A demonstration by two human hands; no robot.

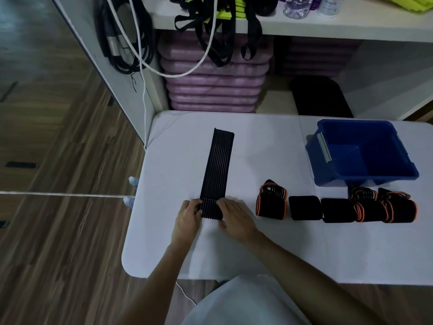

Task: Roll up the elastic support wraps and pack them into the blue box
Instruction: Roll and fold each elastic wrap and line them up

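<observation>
A long black ribbed wrap (218, 167) lies flat on the white table (269, 254), stretching away from me. Its near end is rolled into a short coil. My left hand (187, 219) grips the coil's left side and my right hand (234, 219) grips its right side. The blue box (396, 148) stands at the right back of the table and looks hollow. In front of it lies a row of several rolled wraps (304, 207), some plain black, some with orange edges (271, 202).
A white shelf unit stands behind the table, holding stacked purple pads (215, 85) and a black pad (321, 97). Black straps and cables (126, 43) hang off it at the left. Wooden floor lies to the left.
</observation>
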